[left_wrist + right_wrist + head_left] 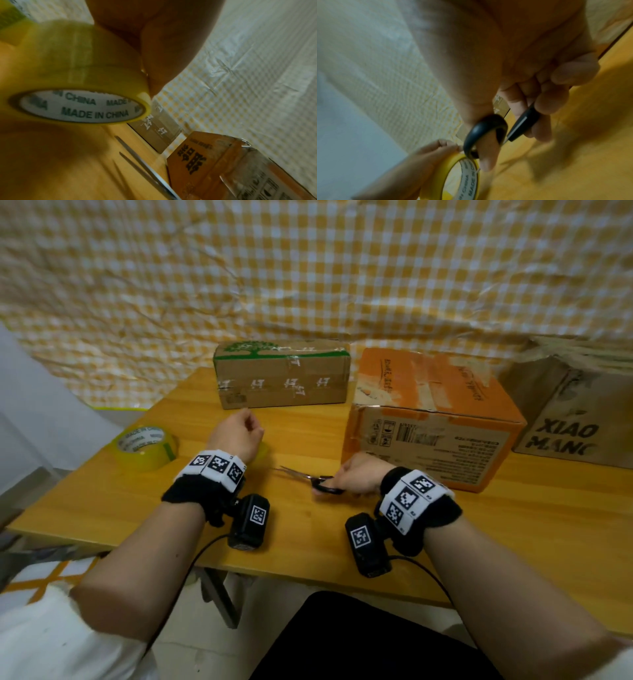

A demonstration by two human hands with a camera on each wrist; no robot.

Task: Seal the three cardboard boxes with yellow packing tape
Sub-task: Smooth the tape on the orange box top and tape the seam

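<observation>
From the head view the left hand [236, 436] looks merely curled above the desk [513, 542], with only a sliver of yellow showing past its wrist. The left wrist view fills that in: the fingers are wrapped over a roll of yellow tape [82, 75], its white core printed MADE IN CHINA. A second tape roll [145, 445] lies flat on the desk, out beyond the left hand's outer side.

The right hand [359, 477] grips black-handled scissors [317, 479], blades pointing toward the left hand. The right wrist view shows what the head view hides: the thumb through one handle loop, the fingers around the other. The left wrist view shows the blades parted.

Beyond the left hand sits a brown box with a green tree print [282, 374]; beyond the right hand an orange box [435, 419], with a third box marked XIAO [572, 412] further to that side.
</observation>
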